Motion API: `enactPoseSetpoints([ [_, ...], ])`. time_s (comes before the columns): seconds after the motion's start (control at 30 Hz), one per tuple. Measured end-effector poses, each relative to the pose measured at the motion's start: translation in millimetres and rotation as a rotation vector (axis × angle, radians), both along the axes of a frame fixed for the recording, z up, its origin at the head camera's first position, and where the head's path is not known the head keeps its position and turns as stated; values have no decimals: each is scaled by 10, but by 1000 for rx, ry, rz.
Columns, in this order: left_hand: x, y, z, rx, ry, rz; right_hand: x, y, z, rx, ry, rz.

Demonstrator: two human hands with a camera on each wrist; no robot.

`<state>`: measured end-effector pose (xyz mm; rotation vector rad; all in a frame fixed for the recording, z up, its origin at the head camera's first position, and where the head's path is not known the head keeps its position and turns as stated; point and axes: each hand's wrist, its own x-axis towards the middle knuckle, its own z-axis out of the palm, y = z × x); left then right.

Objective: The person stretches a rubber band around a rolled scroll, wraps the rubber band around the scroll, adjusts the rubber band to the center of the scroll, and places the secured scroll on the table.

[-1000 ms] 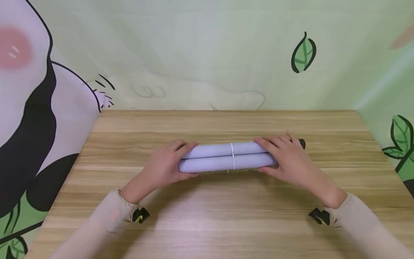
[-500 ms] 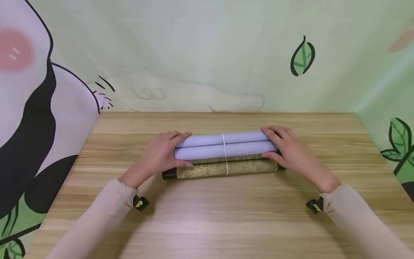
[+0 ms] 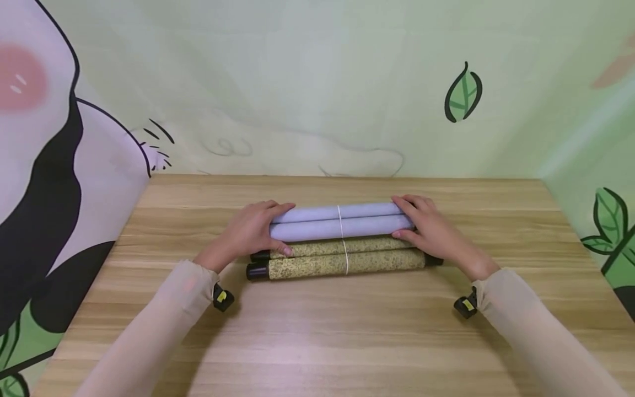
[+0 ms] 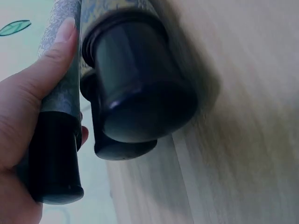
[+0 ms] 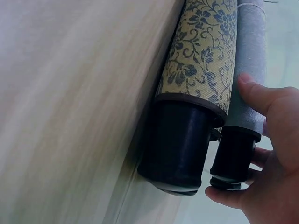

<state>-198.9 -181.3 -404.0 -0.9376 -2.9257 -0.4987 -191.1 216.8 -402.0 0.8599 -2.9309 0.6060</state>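
Two pale blue rolled scrolls point(image 3: 307, 229) lie parallel across the table, and two gold patterned scrolls point(image 3: 302, 266) sit along their near side. A thin white string point(image 3: 346, 262) crosses them at the middle. My left hand point(image 3: 250, 229) grips the left ends of the pale blue pair, thumb on the near side and fingers over the far side. At the right ends, my right hand point(image 3: 429, 229) grips the same pair. The left wrist view shows black end knobs point(image 4: 145, 88) of the gold scrolls; the right wrist view shows dark flowers on the gold cloth point(image 5: 198, 51).
The wood-grain table point(image 3: 307, 342) reaches back to a pale green printed backdrop point(image 3: 307, 82). Its side panels point(image 3: 602, 132) carry leaf drawings and stand along the left and right edges. A small black device point(image 3: 223, 298) hangs at each sleeve cuff.
The bundle has tipped back and shifted slightly, so the gold scrolls, almost hidden a second ago, now show on its near side. Both hands have kept hold of the pale blue scrolls.
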Motion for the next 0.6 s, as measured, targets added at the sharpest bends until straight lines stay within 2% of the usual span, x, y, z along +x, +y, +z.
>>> enactPoseSetpoints([
  [0.17, -75, -1, -43, -11, -77, 1, -61, -8, -31, -25, -72, 4],
  [0.43, -151, 16, -80, -25, -151, 15, -110, -9, -52, -51, -161, 15],
  [0.6, -169, 8, -154, 5, -160, -23, -117, -9, -100, -23, -171, 6],
])
